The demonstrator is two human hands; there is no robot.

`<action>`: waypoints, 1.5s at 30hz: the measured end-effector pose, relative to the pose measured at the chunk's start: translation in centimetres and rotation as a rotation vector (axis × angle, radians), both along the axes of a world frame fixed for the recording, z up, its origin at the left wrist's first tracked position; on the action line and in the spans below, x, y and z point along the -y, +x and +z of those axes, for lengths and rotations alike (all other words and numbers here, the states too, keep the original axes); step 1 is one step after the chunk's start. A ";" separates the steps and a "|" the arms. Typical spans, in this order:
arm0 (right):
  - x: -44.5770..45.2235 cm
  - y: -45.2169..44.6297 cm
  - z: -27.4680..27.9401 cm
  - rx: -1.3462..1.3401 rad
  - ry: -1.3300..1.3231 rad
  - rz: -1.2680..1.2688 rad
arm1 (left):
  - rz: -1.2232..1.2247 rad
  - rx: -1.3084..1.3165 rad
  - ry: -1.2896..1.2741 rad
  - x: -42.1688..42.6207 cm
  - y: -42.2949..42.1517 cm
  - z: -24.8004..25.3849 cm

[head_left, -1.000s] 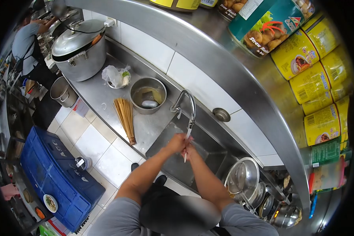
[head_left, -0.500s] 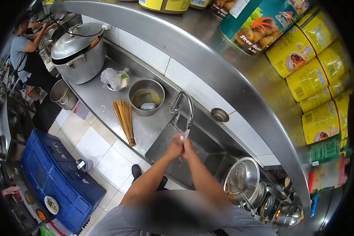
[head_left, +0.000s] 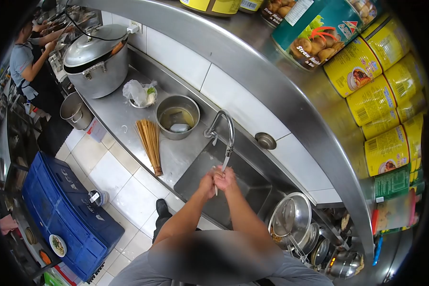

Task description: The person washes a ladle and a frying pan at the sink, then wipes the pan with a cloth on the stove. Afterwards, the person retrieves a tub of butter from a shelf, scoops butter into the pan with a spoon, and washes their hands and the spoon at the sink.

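Observation:
My left hand (head_left: 207, 184) and my right hand (head_left: 226, 178) are together under the faucet (head_left: 228, 136), touching each other. Water runs from the spout onto them, and a thin stream falls below toward the sink (head_left: 249, 178). The right hand is cupped open with its fingers toward the left one. The left hand's fingers look loosely extended, partly covered by the right. I can make out no object in either hand.
Left of the sink lie a bundle of bamboo sticks (head_left: 149, 145), a metal pot of liquid (head_left: 177, 117) and a plastic bag (head_left: 139, 93). A large lidded pot (head_left: 97, 71) stands beyond. Bowls and strainers (head_left: 291, 217) sit right. Cans (head_left: 314, 40) line the shelf. Another person (head_left: 27, 66) works far left.
My hands have shifted slightly down and turned; the right hand has opened more into a cup. The pinkish-white patch at the fingertips no longer shows. Water still runs.

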State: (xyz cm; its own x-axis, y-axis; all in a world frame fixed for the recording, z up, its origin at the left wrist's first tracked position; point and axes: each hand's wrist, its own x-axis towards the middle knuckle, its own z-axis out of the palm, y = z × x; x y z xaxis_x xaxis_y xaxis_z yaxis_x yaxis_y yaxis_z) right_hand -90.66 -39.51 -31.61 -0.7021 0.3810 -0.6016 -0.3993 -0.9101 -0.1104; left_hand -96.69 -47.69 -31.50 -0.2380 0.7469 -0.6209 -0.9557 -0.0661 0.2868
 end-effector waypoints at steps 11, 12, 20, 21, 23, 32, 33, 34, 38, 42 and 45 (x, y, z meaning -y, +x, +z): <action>0.6 1.0 5.8 -0.185 0.008 0.387 | -0.418 0.148 0.176 -1.5 -3.1 3.2; 0.2 1.3 4.9 -0.149 0.013 0.407 | -0.419 0.146 0.178 -1.4 -2.8 2.3; 0.6 1.6 5.0 0.911 1.478 0.410 | -0.237 -0.064 0.135 -0.3 -1.3 -2.6; 0.1 2.1 4.1 0.962 1.841 0.318 | -0.237 -0.064 0.136 -0.2 -1.4 -2.8; 1.0 1.6 4.4 0.951 1.760 0.317 | -0.415 -0.298 0.000 -0.2 -1.8 -1.9; -0.6 0.3 -0.7 0.856 0.910 -0.038 | -0.732 -0.678 0.069 0.6 -1.6 -0.5; -1.2 0.3 -1.4 0.821 0.786 -0.339 | -0.731 -0.677 0.064 0.8 -1.6 0.2; -1.2 0.3 -0.9 0.820 0.782 -0.336 | -0.681 -1.156 -0.055 0.6 -1.5 1.1; -0.5 1.2 1.2 1.088 0.797 -0.195 | -0.565 -2.094 -0.182 -1.4 -3.1 1.0; 0.4 2.2 1.7 1.060 0.853 0.082 | -0.426 -2.293 -0.123 -4.0 -3.8 1.3; 1.8 2.3 0.5 1.350 1.325 0.154 | -0.528 -2.220 -0.144 -4.9 -3.5 2.9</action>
State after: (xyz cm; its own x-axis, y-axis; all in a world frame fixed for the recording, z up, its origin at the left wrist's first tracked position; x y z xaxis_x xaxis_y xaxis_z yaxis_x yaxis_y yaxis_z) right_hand -88.38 -41.30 -31.12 -0.1454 0.9827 -0.1149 0.6043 -0.0037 -0.7968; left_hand -100.19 -42.79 -28.61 -0.2608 0.9426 0.2084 0.8331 0.1107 0.5420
